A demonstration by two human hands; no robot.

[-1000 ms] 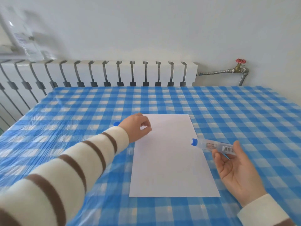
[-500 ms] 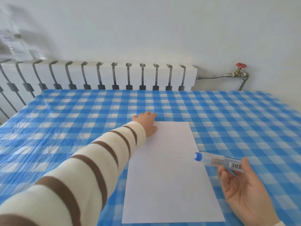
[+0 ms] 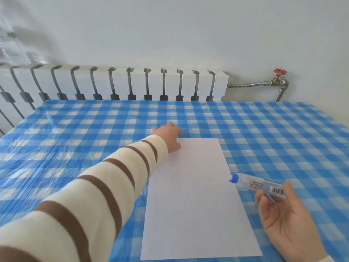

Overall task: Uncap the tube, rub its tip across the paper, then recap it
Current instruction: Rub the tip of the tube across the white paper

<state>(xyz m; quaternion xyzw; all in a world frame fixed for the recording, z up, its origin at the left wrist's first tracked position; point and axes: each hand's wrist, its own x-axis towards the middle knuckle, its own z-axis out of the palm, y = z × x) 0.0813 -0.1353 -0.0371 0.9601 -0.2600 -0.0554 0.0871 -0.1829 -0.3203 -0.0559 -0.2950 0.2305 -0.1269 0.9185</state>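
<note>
Paper (image 3: 196,201), one white blank sheet, lies flat on the worktop (image 3: 273,133), which is covered in a blue-and-white checked plastic cloth. Just beyond the sheet's right edge the right hand (image 3: 289,222) is palm up, thumb and curled fingers pinching the tube (image 3: 258,185) near its rear end. The tube is clear, lies nearly level above the cloth, and its blue tip points toward the sheet's right edge. It carries a label with a barcode and small red print too fine to read. At the sheet's far left corner the left hand (image 3: 169,136), in a cream sleeve with brown stripes, rests knuckles up; whether its fingers hold anything cannot be told. Beyond the sheet, past the worktop's far edge, stand a white radiator (image 3: 120,84) and a pipe with a red valve (image 3: 280,71).
</note>
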